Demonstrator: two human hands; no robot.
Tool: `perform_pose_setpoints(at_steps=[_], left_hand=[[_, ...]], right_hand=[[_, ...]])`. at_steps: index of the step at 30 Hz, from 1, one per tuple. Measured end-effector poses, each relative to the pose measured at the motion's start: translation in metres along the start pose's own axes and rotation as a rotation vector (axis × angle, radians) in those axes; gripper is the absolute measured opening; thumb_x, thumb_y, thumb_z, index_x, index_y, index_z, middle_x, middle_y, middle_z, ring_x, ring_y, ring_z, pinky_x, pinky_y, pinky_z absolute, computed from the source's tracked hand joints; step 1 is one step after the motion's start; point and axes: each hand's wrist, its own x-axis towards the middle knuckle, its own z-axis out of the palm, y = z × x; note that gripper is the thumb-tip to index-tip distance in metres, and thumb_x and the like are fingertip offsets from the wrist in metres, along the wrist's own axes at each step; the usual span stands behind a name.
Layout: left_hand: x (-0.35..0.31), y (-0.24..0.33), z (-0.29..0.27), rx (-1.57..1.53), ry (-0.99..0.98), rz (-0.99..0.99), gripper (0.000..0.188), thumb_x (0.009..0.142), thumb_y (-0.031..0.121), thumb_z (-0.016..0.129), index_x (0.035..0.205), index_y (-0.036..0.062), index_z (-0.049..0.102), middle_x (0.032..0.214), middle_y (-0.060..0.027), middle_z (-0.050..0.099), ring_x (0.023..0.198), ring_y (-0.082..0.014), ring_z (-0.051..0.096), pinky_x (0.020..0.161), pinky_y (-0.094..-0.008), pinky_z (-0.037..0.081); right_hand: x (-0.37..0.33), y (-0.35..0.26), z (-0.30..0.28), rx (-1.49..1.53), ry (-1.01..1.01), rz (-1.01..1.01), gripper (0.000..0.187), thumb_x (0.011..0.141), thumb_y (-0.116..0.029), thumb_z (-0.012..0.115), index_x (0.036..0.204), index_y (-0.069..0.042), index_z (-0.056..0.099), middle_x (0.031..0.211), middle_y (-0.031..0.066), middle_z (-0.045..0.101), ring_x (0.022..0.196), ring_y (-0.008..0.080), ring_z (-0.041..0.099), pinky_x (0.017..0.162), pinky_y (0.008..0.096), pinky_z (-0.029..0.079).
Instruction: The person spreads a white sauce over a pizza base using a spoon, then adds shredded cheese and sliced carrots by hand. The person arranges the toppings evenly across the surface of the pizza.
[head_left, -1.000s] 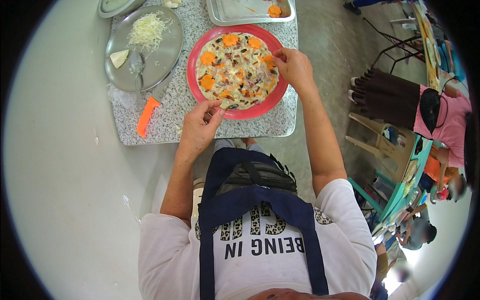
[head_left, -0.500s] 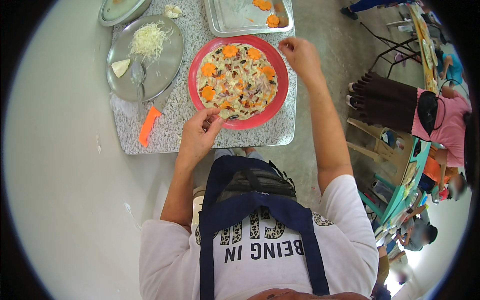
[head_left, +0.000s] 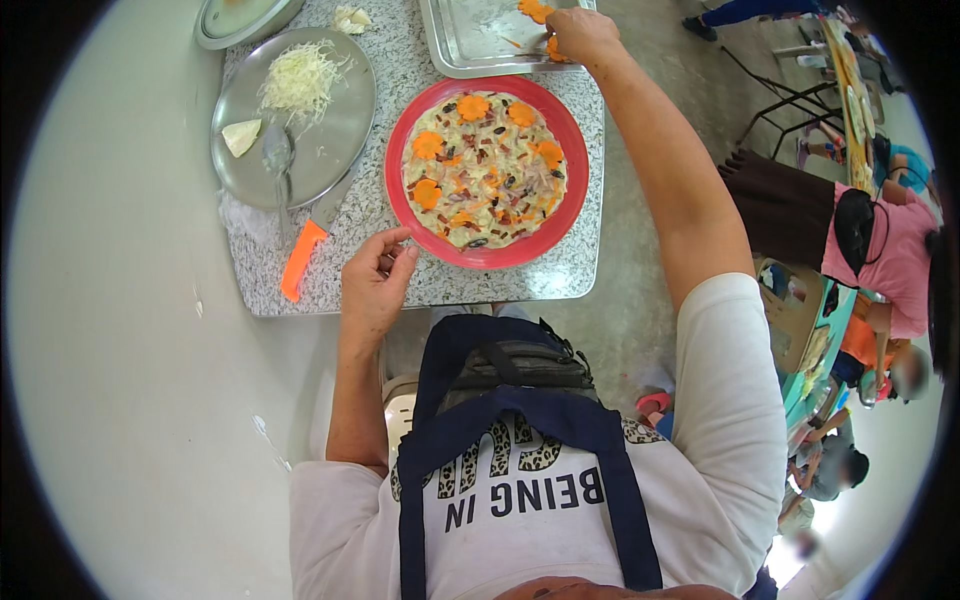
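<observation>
A red round plate [head_left: 397, 205] carries a pale, creamy mixture [head_left: 485, 180] topped with dark red bits, black pieces and several flower-shaped carrot slices [head_left: 473, 107]. At the far right of the table, my right hand [head_left: 582, 37] reaches into a rectangular metal tray [head_left: 470, 50]. Its fingertips close on a carrot flower [head_left: 557, 49] partly hidden beneath them; another carrot flower [head_left: 535, 10] lies just beyond. My left hand [head_left: 374, 288] hovers by the plate's near-left rim, fingers loosely bent, thumb apart, nothing visible in it.
On the left, a metal round tray [head_left: 345, 150] holds shredded white cheese [head_left: 303, 82], a cheese chunk [head_left: 241, 137] and a spoon [head_left: 279, 155]. An orange-handled knife [head_left: 303, 260] lies nearer me. A lidded pot [head_left: 240, 25] stands behind. People [head_left: 880, 240] and tables are off to the right.
My right hand has moved from beside the plate up and away into the metal tray, onto a carrot flower. My left hand has drawn back from the plate's food toward the lower left.
</observation>
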Motion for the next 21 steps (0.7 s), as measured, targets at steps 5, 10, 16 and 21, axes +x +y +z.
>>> perform_pose_setpoints(at_steps=[5, 10, 16, 21], left_hand=[[0.001, -0.004, -0.007, -0.005, 0.010, -0.005, 0.026, 0.090, 0.011, 0.064, 0.114, -0.0011, 0.062, 0.085, 0.0000, 0.060, 0.070, -0.0044, 0.051, 0.062, -0.0203, 0.044], [0.000, -0.003, -0.009, 0.005, 0.020, -0.030, 0.027, 0.091, 0.011, 0.064, 0.114, -0.0014, 0.061, 0.086, -0.0002, 0.060, 0.072, -0.0050, 0.052, 0.064, -0.0205, 0.045], [0.002, 0.004, -0.006, -0.009, 0.010, -0.010, 0.026, 0.089, 0.010, 0.064, 0.112, -0.0018, 0.062, 0.084, -0.0008, 0.060, 0.070, -0.0055, 0.052, 0.063, -0.0211, 0.045], [0.002, 0.008, 0.001, 0.032, -0.009, 0.010, 0.027, 0.090, 0.011, 0.064, 0.113, -0.0021, 0.062, 0.087, -0.0013, 0.062, 0.071, -0.0053, 0.053, 0.066, -0.0209, 0.046]], right_hand=[[0.022, 0.025, 0.027, -0.218, 0.045, -0.094, 0.023, 0.086, -0.015, 0.056, 0.106, -0.020, 0.066, 0.105, 0.0058, 0.069, 0.096, 0.0254, 0.065, 0.076, 0.0397, 0.051], [0.015, 0.019, 0.007, -0.058, -0.005, -0.160, 0.046, 0.073, -0.033, 0.069, 0.115, -0.016, 0.062, 0.103, 0.0132, 0.068, 0.099, 0.0308, 0.065, 0.082, 0.0421, 0.052], [-0.035, 0.016, -0.038, 0.134, 0.040, -0.008, 0.034, 0.071, -0.030, 0.073, 0.099, -0.010, 0.068, 0.092, 0.0155, 0.069, 0.092, 0.0328, 0.066, 0.077, 0.0431, 0.051], [-0.093, 0.023, 0.007, 0.978, 0.006, -0.225, 0.013, 0.086, -0.015, 0.068, 0.097, -0.007, 0.067, 0.081, 0.0000, 0.068, 0.066, 0.0065, 0.059, 0.058, 0.0236, 0.047]])
